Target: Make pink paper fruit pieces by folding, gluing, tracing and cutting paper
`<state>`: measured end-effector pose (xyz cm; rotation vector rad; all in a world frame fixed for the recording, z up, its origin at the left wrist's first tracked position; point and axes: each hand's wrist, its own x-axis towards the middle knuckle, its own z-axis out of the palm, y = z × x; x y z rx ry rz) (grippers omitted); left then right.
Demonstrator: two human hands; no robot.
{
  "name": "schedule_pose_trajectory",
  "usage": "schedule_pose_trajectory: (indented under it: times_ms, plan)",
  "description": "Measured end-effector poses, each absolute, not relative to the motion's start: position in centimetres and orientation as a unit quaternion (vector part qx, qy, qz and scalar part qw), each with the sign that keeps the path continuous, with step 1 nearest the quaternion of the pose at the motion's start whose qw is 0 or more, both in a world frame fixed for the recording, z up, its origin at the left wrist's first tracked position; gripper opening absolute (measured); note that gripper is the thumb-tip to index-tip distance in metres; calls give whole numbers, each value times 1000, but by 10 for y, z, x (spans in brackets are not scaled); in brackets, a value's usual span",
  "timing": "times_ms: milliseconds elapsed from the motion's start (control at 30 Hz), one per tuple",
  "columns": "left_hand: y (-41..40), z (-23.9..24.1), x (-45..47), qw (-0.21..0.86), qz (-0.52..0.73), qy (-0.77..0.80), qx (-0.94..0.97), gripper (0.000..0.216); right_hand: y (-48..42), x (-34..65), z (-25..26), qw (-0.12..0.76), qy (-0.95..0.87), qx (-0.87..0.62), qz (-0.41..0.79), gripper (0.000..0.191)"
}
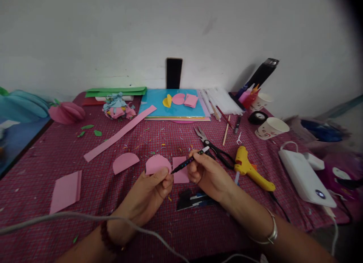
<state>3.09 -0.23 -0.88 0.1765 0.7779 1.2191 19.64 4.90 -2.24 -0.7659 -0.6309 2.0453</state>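
My left hand pinches a pink half-round piece of paper between thumb and fingers. In my right hand is a black marker with coloured dots, its tip at the right edge of that paper. A pink paper square lies on the cloth behind the marker, partly covered. Left of my left hand is another pink half-round piece. Scissors lie just beyond my right hand, and a yellow glue gun is to its right.
A long pink strip and a folded pink sheet lie at left. At the back are a blue sheet with paper pieces and a leaning phone. Paper cups and a white power bank stand right. A cable crosses the front.
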Motion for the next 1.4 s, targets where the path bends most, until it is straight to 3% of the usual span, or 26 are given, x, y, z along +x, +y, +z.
schedule_pose_trajectory:
  times_ms: [1400]
  plan:
    - [-6,-21,30,749,500,372,224,29,52,199,-24,438,-246,-305,809,13]
